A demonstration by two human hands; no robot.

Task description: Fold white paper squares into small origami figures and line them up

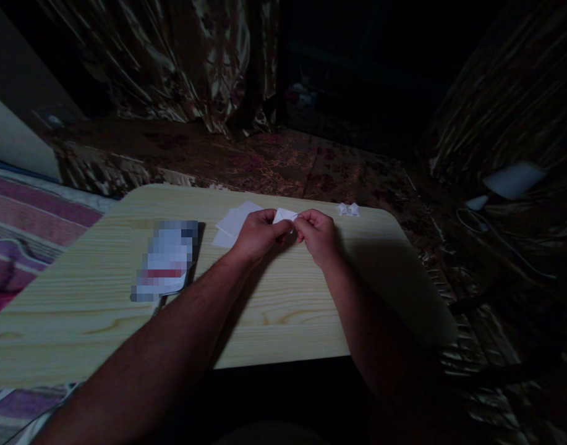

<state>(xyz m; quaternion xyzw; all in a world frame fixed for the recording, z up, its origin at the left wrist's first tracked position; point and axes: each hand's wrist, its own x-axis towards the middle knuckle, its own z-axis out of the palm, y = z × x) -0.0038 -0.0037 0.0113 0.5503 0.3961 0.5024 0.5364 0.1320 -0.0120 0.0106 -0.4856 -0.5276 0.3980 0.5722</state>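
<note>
Bare tabletop (287,296) between paper sheets (234,224), blurred card (165,259)

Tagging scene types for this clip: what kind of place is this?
Most likely a dim room in a home, not a workshop. A low light-wood table stands over a patterned floor covering, shiny patterned curtains hang behind, and striped bedding lies at the left. Both hands pinch a small folded paper.

Dim and underexposed throughout, only the pale table (311,321) catches light; corners fall to black, edges bowed.
</note>
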